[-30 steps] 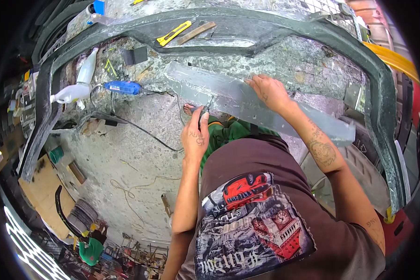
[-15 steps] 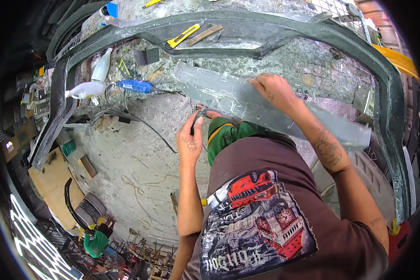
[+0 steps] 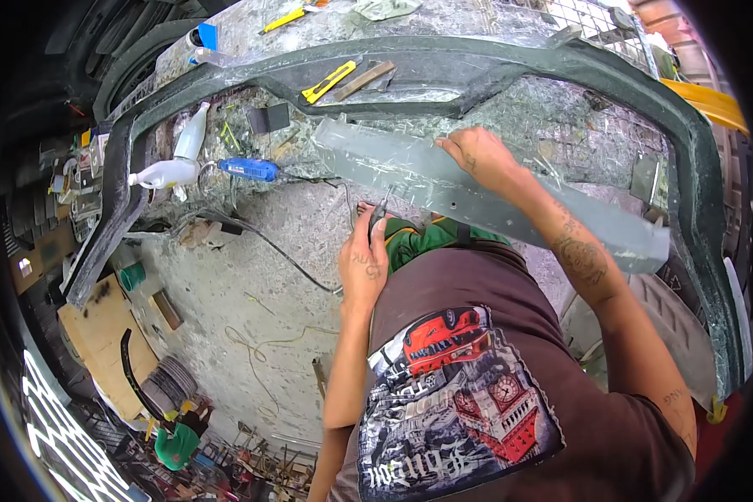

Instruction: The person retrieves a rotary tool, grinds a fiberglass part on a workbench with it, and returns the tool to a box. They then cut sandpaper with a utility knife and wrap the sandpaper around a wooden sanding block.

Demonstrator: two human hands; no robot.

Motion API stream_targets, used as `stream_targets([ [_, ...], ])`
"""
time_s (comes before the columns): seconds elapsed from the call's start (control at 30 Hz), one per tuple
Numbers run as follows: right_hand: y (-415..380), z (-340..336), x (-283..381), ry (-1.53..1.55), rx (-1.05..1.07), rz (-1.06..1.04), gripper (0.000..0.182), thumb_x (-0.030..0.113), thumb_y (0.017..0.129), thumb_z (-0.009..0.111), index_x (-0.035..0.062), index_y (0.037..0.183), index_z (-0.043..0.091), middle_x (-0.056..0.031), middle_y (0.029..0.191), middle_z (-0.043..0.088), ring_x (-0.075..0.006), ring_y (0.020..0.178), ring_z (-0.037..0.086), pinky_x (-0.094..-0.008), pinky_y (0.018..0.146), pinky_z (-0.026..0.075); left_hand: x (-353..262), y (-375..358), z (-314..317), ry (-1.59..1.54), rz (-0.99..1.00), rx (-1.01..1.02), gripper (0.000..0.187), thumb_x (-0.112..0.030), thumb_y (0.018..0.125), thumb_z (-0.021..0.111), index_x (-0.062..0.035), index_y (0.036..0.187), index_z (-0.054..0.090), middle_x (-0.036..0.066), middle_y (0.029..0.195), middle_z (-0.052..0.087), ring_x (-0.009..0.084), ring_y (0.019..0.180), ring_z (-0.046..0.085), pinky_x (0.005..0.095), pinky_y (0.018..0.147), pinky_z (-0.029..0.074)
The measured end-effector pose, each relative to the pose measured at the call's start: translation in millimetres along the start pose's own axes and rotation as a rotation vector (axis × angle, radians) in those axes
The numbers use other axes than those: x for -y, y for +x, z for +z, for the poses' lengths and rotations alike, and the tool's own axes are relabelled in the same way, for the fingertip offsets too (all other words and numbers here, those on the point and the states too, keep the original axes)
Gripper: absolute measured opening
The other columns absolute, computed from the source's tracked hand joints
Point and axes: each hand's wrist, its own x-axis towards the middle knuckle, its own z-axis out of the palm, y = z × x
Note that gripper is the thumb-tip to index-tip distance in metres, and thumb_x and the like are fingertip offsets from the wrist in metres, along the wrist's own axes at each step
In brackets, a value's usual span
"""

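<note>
Left hand (image 3: 364, 259): has shifted closer to the panel since the earlier frame, closed around one dark pen-like tool (image 3: 378, 216).
Right hand (image 3: 481, 159): one, fingers partly curled at the panel's far edge; how firmly they grip, I cannot tell.
Grey panel (image 3: 494, 206): one, between the person's torso and the dark curved frame (image 3: 427, 52), its long axis slanting from upper left to lower right.
Tool tip: points up and away from the person, at the panel's near edge; contact is unclear.
Yellow cutters: two, one (image 3: 329, 82) beside a single wooden strip (image 3: 366, 80).
White bottles (image 3: 167, 174): two.
Blue power tool (image 3: 248, 170): one.
Hidden: the pen-like tool's lower part, inside the hand; some panel, under the right forearm.
</note>
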Motion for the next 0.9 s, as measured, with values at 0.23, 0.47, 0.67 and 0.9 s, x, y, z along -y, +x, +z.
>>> stream_targets([
  [0.23, -15.8, 26.9, 8.2, 0.073, -0.064, 0.045, 0.042, 0.033, 0.102, 0.053, -0.0026, 0.085, 0.068, -0.0253, 0.085, 0.068, -0.0456, 0.080, 0.065, -0.0524, 0.072, 0.051, 18.1, 10.0, 29.0, 0.039, 0.064, -0.049, 0.040, -0.029, 0.104, 0.051, 0.0031, 0.126, 0.061, 0.027, 0.084, 0.067, 0.0414, 0.074, 0.066, 0.0455, 0.068, 0.050],
  [0.47, -21.2, 40.9, 12.1, 0.061, -0.153, 0.002, 0.040, 0.030, 0.103, 0.053, -0.0024, 0.083, 0.066, -0.0237, 0.083, 0.067, -0.0450, 0.077, 0.065, -0.0521, 0.070, 0.051, 9.7, -3.0, 26.9, 0.004, -0.002, 0.044, 0.041, -0.031, 0.105, 0.051, 0.0032, 0.125, 0.063, 0.024, 0.078, 0.066, 0.0349, 0.068, 0.065, 0.0421, 0.067, 0.050],
  [0.67, -21.9, 43.6, 12.4, 0.063, -0.148, 0.015, 0.039, 0.030, 0.102, 0.054, -0.0018, 0.084, 0.067, -0.0235, 0.084, 0.067, -0.0440, 0.077, 0.066, -0.0523, 0.069, 0.052, 10.4, -8.5, 32.2, -0.079, -0.054, 0.055, 0.040, -0.028, 0.102, 0.055, 0.0021, 0.127, 0.062, 0.030, 0.087, 0.067, 0.0450, 0.077, 0.066, 0.0474, 0.072, 0.051],
  [0.9, -22.2, 43.8, 14.6, 0.034, -0.138, 0.023, 0.039, 0.031, 0.102, 0.053, -0.0014, 0.086, 0.067, -0.0220, 0.085, 0.068, -0.0428, 0.078, 0.066, -0.0516, 0.070, 0.053, 1.5, -10.6, 28.8, -0.065, -0.177, 0.132, 0.038, -0.028, 0.102, 0.055, 0.0020, 0.124, 0.064, 0.029, 0.087, 0.067, 0.0453, 0.077, 0.066, 0.0476, 0.071, 0.051],
])
